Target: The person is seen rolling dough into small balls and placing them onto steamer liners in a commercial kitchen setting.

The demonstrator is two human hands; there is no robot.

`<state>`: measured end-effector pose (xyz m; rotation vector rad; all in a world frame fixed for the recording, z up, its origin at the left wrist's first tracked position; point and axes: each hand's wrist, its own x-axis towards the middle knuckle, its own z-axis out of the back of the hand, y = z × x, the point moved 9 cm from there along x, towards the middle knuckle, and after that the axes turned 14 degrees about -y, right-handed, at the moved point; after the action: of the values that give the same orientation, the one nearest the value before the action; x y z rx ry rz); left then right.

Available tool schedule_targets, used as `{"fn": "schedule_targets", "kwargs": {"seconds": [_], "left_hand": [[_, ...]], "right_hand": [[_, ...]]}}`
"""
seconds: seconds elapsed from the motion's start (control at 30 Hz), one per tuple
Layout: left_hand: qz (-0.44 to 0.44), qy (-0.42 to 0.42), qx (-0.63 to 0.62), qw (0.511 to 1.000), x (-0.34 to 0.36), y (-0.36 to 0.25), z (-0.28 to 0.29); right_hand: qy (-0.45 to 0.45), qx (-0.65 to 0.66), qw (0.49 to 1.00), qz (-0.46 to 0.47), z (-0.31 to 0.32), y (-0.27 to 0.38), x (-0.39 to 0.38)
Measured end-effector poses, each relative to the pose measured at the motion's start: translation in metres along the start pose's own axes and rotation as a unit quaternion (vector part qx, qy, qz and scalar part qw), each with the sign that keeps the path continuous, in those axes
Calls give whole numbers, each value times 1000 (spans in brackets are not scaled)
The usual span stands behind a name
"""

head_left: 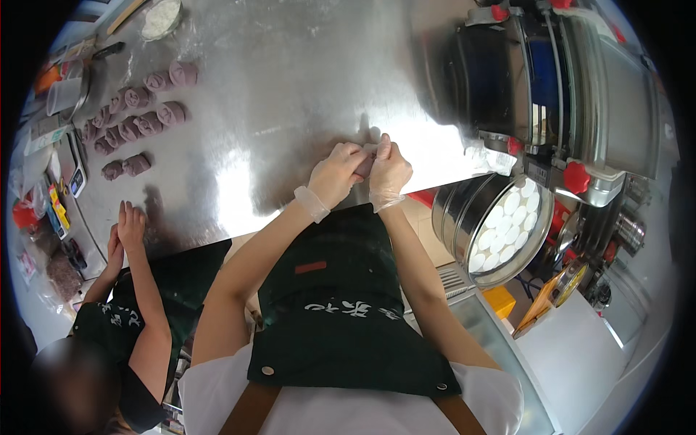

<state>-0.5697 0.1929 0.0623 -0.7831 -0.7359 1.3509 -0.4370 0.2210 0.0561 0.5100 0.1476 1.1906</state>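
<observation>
Both my hands wear thin clear gloves and meet over the near edge of the metal table [283, 109]. A small lump of purple dough [365, 164] is between them, partly covered by the fingers. My left hand [333, 175] curls its fingers round the lump's left side. On the other side, my right hand [390, 172] is closed against the dough with its thumb pointing up. Farther left on the table lie several purple dough pieces [138, 97], set out in rows.
At the left stands a co-worker, whose hands [129, 230] rest near the table edge. A bowl of white powder [161, 19] is at the far left, a scale [77, 178] nearer. Right of me are a round steamer [453, 217] holding white discs and a large roller machine [544, 80].
</observation>
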Motion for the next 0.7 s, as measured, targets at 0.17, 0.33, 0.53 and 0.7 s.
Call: {"fn": "schedule_targets", "kwargs": {"seconds": [0.17, 0.33, 0.53, 0.7], "left_hand": [[-87, 27, 20, 996, -21, -16, -5], [-174, -18, 153, 973, 9, -60, -15], [-207, -104, 173, 957, -30, -36, -24], [292, -173, -161, 927, -36, -19, -11]], "right_hand": [[24, -3, 999, 36, 10, -12, -31], [-67, 97, 979, -166, 45, -64, -45], [29, 233, 943, -236, 46, -89, -50], [136, 458, 849, -224, 43, -21, -62]]}}
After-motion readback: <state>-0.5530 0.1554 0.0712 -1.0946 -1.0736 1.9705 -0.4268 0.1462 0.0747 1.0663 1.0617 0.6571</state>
